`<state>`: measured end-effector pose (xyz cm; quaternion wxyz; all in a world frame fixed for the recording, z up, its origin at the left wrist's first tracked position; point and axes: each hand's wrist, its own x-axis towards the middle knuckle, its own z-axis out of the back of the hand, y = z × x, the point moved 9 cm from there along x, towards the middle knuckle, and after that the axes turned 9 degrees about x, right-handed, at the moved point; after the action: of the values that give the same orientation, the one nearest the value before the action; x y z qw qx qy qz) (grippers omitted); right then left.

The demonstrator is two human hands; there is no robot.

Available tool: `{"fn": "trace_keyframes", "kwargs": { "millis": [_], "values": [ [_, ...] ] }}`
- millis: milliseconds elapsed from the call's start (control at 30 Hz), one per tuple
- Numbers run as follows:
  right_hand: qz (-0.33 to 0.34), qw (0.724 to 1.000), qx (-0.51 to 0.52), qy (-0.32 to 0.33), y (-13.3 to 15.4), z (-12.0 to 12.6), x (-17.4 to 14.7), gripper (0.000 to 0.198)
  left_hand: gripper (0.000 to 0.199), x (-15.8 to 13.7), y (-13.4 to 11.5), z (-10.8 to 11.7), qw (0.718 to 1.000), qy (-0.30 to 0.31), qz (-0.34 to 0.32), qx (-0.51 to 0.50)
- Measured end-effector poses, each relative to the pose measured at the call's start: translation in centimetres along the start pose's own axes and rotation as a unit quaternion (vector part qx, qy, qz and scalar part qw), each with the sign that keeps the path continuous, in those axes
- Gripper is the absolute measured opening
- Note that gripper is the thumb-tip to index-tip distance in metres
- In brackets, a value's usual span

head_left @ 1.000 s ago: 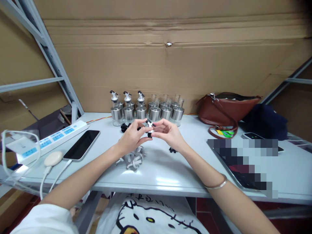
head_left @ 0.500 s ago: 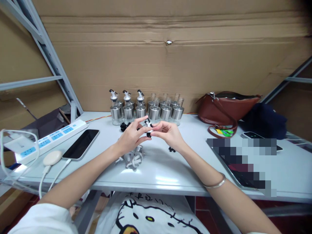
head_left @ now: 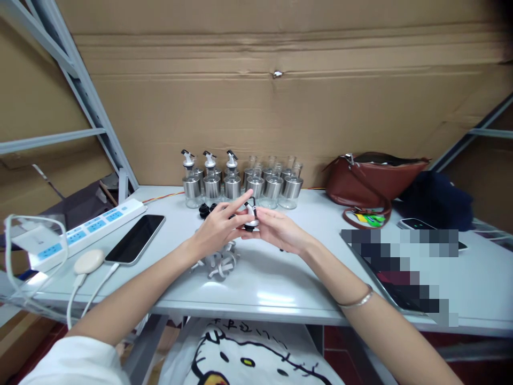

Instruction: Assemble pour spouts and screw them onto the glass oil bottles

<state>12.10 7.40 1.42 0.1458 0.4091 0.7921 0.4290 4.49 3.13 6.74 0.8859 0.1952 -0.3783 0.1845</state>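
Observation:
Between my two hands, above the middle of the table, is a white and black bottle pourer [head_left: 251, 218] with its black flap upward. My left hand [head_left: 222, 224] grips it from the left, its forefinger stretched up past the top. The fingers of my right hand [head_left: 282, 229] close on its right side. Just below my left hand lie several loose white pourer pieces [head_left: 222, 262]. Black stoppers [head_left: 205, 210] lie behind that hand, partly hidden by it. Farther back stand steel-clad glass bottles [head_left: 273, 188] in rows; three at the left carry pourers [head_left: 209, 159].
A power strip [head_left: 86, 233], a phone [head_left: 135, 239] and a round white charger [head_left: 88, 262] with cables lie at left. To the right are a brown bag [head_left: 368, 179], a dark cloth [head_left: 438, 200], another phone [head_left: 417, 223] and a blurred-out flat item. Cardboard [head_left: 192, 107] walls the back.
Both hands have moved slightly to the right and lower with the pourer. The right hand has turned, covering most of the small black pieces under it.

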Motion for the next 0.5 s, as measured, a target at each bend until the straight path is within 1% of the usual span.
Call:
{"fn": "trace_keyframes", "kwargs": {
  "millis": [67, 133, 233, 300, 333, 400, 500],
  "values": [
    [0.007, 1.0, 0.003, 0.007, 0.1, -0.2, -0.1, 0.026, 0.02, -0.1, 0.0, -0.2, 1.0, 0.005, 0.001, -0.024],
    [0.015, 1.0, -0.003, 0.012, 0.4, -0.5, -0.1, 0.026, 0.026, -0.3, 0.4, -0.4, 0.998, 0.002, 0.02, -0.064],
    [0.044, 0.999, -0.01, -0.01, 1.5, -0.1, -0.1, 0.026, 0.038, -0.7, 2.0, -0.5, 0.985, -0.042, 0.095, -0.135],
    [0.08, 0.996, -0.006, -0.044, 2.7, 0.7, -0.1, 0.026, 0.038, -0.7, 3.8, -1.0, 0.97, -0.069, 0.161, -0.166],
    [0.099, 0.993, -0.003, -0.059, 3.2, 1.1, -0.1, 0.027, 0.04, -0.5, 4.6, -1.5, 0.964, -0.07, 0.188, -0.176],
    [0.132, 0.988, -0.009, -0.082, 4.3, 1.9, -0.2, 0.026, 0.047, 0.3, 6.1, -3.0, 0.954, -0.047, 0.229, -0.188],
    [0.166, 0.979, -0.049, -0.103, 5.5, 2.5, -0.5, 0.024, 0.057, 2.4, 7.2, -5.7, 0.951, 0.016, 0.239, -0.198]
  ]
}}
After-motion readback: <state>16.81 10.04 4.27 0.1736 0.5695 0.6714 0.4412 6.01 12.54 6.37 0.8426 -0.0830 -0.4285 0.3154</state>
